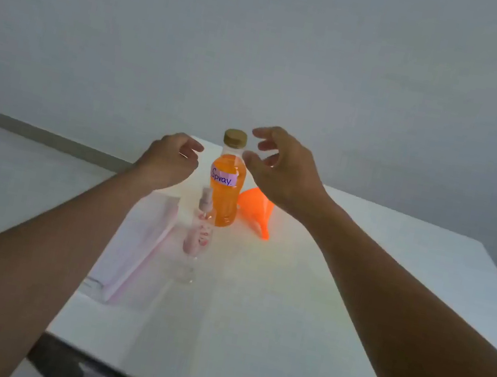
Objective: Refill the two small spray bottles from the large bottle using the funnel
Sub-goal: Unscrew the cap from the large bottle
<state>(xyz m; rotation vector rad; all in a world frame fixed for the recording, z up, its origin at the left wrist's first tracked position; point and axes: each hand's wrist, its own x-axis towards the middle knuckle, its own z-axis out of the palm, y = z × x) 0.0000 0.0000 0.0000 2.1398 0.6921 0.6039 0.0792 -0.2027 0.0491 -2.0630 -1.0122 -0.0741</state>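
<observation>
White table (358,274) with the things resting on it. The large bottle (224,197) stands upright toward the far edge, with orange liquid, a tan cap and a label reading "Spray". An orange funnel (256,213) lies on its side just right of it. A pink-patterned small spray bottle (200,229) stands just in front, with a blurred clear bottle (184,271) nearer still. Pale pink folded sheets (137,245) lie front-left.

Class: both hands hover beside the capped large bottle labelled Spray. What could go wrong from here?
1. The small spray bottle stands close in front of the large bottle, near the left hand; a reach might topple it.
2. The orange funnel lies on its side by the right hand and could be knocked away.
3. The large bottle looks nearly full, so pouring may spill onto the table.
</observation>
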